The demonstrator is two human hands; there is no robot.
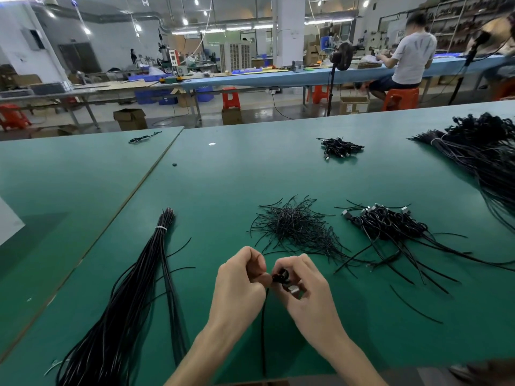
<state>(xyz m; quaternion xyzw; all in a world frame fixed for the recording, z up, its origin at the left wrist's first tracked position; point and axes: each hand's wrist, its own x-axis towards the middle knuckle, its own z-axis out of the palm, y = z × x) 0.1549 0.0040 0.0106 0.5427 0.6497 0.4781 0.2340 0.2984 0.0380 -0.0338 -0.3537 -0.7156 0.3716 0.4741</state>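
Both hands meet over the green table [223,190], near its front edge. My left hand [239,282] pinches a black cable [263,330] whose free length hangs down toward me. My right hand [303,288] grips the coiled end of that cable [280,275], and a silver USB plug [294,290] shows between its fingers. A thin black tie seems to wrap the coil, though the fingers hide most of it.
A long bundle of black cables [145,288] lies at the left, bound by a white tie. Loose black ties [295,229] are piled ahead, coiled finished cables [390,224] to the right, a smaller pile [340,147] farther back, a big bundle [487,157] far right. A seated person [409,57] works beyond.
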